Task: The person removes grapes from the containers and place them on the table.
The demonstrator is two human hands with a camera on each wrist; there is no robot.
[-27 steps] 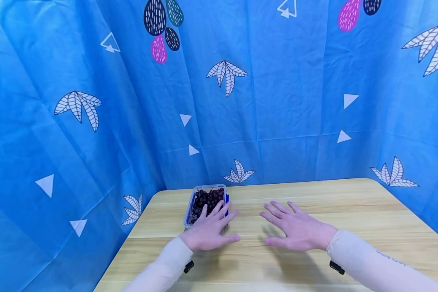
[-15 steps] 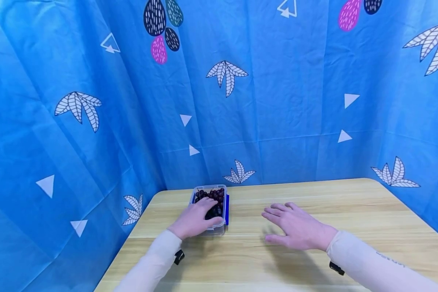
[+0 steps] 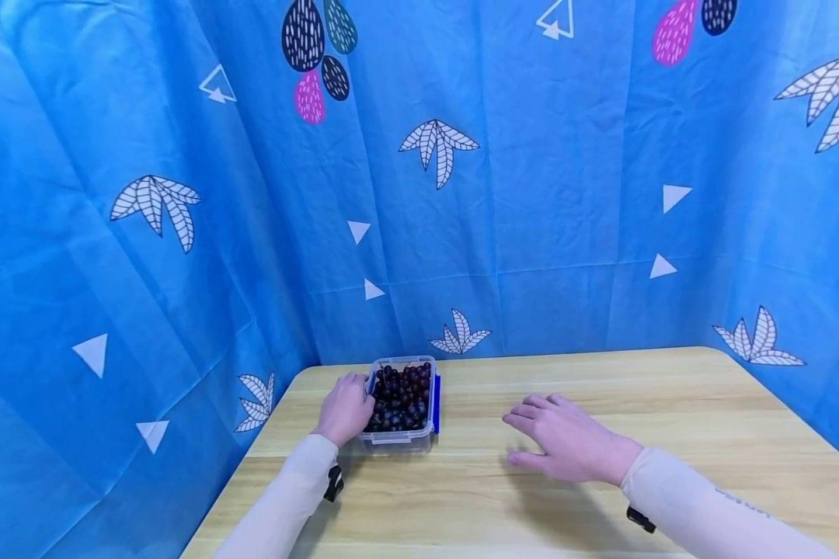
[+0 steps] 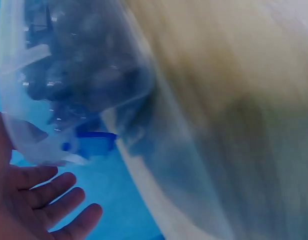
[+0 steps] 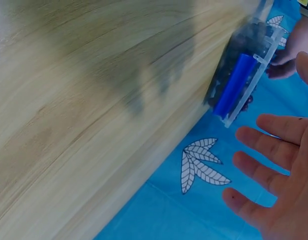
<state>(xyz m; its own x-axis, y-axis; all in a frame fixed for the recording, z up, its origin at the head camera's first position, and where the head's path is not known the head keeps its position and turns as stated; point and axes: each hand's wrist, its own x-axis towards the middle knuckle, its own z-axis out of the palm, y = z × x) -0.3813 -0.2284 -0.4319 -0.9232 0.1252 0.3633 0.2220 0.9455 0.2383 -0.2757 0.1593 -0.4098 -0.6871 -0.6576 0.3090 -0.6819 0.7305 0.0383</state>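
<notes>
A clear plastic container [image 3: 400, 441] with blue side clips stands on the table's back left, filled with small dark red-black round fruits [image 3: 402, 396]. My left hand [image 3: 346, 407] is at the container's left side, thumb by the rim. In the left wrist view the fingers of that left hand [image 4: 54, 200] are extended beside the container [image 4: 144, 90], which is blurred. My right hand [image 3: 566, 439] hovers over the table to the right, holding nothing; its fingers [image 5: 264, 145] are relaxed and spread in the right wrist view.
The pale wood table [image 3: 475, 497] ends in rounded corners at the back. A blue patterned curtain [image 3: 559, 194] hangs close behind it and along both sides. Each wrist carries a black strap mount, such as the one under my right sleeve [image 3: 699, 497].
My left hand has moved left across the top of the container to its left side, uncovering the fruits. The right hand has stayed nearly still, and the head view has shifted slightly.
</notes>
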